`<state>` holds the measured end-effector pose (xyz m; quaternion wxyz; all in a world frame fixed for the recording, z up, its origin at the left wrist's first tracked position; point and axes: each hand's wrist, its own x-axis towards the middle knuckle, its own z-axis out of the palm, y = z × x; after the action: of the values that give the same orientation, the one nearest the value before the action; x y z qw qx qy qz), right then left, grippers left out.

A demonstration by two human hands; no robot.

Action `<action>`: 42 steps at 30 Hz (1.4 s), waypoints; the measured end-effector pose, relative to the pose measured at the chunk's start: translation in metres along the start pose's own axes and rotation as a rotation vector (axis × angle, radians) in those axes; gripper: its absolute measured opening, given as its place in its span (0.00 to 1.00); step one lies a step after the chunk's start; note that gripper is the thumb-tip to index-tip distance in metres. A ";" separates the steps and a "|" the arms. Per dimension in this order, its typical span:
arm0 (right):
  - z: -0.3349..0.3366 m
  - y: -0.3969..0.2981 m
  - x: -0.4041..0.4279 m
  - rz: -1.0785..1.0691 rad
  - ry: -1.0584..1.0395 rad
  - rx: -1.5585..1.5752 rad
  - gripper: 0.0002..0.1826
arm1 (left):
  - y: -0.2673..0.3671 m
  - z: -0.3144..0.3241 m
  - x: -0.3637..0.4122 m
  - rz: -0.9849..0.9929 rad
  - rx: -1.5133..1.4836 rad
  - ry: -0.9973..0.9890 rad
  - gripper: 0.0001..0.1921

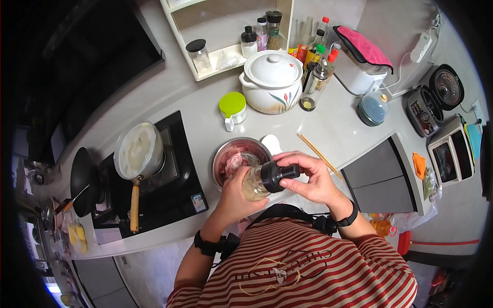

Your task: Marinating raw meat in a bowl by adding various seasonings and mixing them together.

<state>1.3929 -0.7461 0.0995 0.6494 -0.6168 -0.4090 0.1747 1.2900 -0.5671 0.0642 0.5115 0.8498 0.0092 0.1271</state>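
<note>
My left hand [235, 198] is wrapped around the clear body of a glass seasoning jar [252, 186] with a black lid. The fingers of my right hand [308, 176] are at the jar's black cap [289, 171], which points right. Just beyond my left hand stands a stainless steel bowl [216, 158] with raw pink meat [234, 163] and a white patch on it. A white spoon [272, 144] lies beside the bowl, partly hidden by my right hand. Wooden chopsticks [317, 154] rest on the counter to the right.
A saucepan [138, 150] with cloudy liquid sits on the black cooktop [188, 173], its wooden handle towards me. A green-lidded jar [233, 107], a lidded white pot [273, 82] and several bottles [316, 82] stand behind the bowl. A wok [83, 183] is far left.
</note>
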 end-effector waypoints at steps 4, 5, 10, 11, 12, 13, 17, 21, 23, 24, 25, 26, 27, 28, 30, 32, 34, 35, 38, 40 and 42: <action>-0.003 -0.008 0.004 -0.048 0.069 -0.005 0.17 | -0.008 -0.001 0.002 0.057 0.103 0.114 0.37; -0.003 -0.012 0.001 -0.053 0.060 -0.037 0.18 | -0.008 -0.002 0.001 0.056 0.071 0.104 0.36; -0.003 -0.016 0.002 -0.207 0.052 -0.213 0.17 | -0.013 0.001 0.002 0.113 0.046 0.175 0.37; -0.003 -0.017 0.002 -0.203 0.056 -0.211 0.17 | -0.015 0.002 0.003 0.110 0.046 0.170 0.37; -0.002 -0.018 0.003 -0.219 0.056 -0.247 0.17 | -0.018 0.003 0.003 0.134 0.041 0.185 0.37; -0.001 -0.019 0.003 -0.236 0.056 -0.283 0.17 | -0.020 0.003 0.003 0.159 0.035 0.200 0.37; 0.001 -0.020 0.002 -0.162 0.085 -0.342 0.17 | -0.019 0.005 0.004 0.169 0.079 0.216 0.36; 0.004 -0.016 0.003 -0.113 0.097 -0.370 0.16 | -0.017 0.007 0.006 0.187 0.128 0.239 0.35; 0.005 -0.011 0.004 -0.100 0.090 -0.361 0.16 | -0.017 0.006 0.006 0.201 0.140 0.256 0.34; 0.006 -0.005 0.004 -0.113 0.144 -0.326 0.16 | -0.015 0.005 0.006 0.185 0.152 0.254 0.34; 0.006 -0.001 0.005 -0.127 0.198 -0.291 0.17 | -0.014 0.004 0.006 0.168 0.165 0.251 0.34; 0.005 0.000 0.005 -0.126 0.200 -0.291 0.17 | -0.014 0.003 0.007 0.167 0.165 0.249 0.34; 0.005 0.002 0.005 -0.084 0.231 -0.213 0.16 | -0.015 0.002 0.007 0.149 0.172 0.260 0.34; 0.005 0.002 0.005 -0.041 0.262 -0.136 0.15 | -0.015 0.002 0.006 0.130 0.180 0.272 0.34; 0.005 0.001 0.004 0.015 0.273 -0.079 0.14 | -0.014 -0.001 0.005 0.117 0.185 0.287 0.33; 0.006 -0.001 0.004 0.073 0.292 0.025 0.12 | -0.015 -0.003 0.004 0.104 0.190 0.304 0.33; 0.006 0.001 0.005 0.077 0.310 0.085 0.11 | -0.017 -0.007 0.002 0.103 0.315 0.346 0.31; 0.006 0.002 0.006 0.080 0.329 0.144 0.11 | -0.016 -0.011 0.000 0.100 0.316 0.350 0.31; 0.004 0.008 0.008 0.112 0.344 0.142 0.11 | -0.018 -0.024 -0.011 0.009 0.405 0.357 0.31; 0.004 0.015 0.011 0.148 0.362 0.145 0.11 | -0.029 -0.038 -0.025 -0.049 0.399 0.423 0.31; 0.006 0.037 0.015 0.126 0.361 0.098 0.11 | -0.039 -0.048 -0.039 -0.087 0.372 0.470 0.31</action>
<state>1.4079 -0.7244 0.0691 0.7292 -0.6302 -0.2376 0.1211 1.2460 -0.5125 0.0439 0.3358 0.8750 0.1869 0.2943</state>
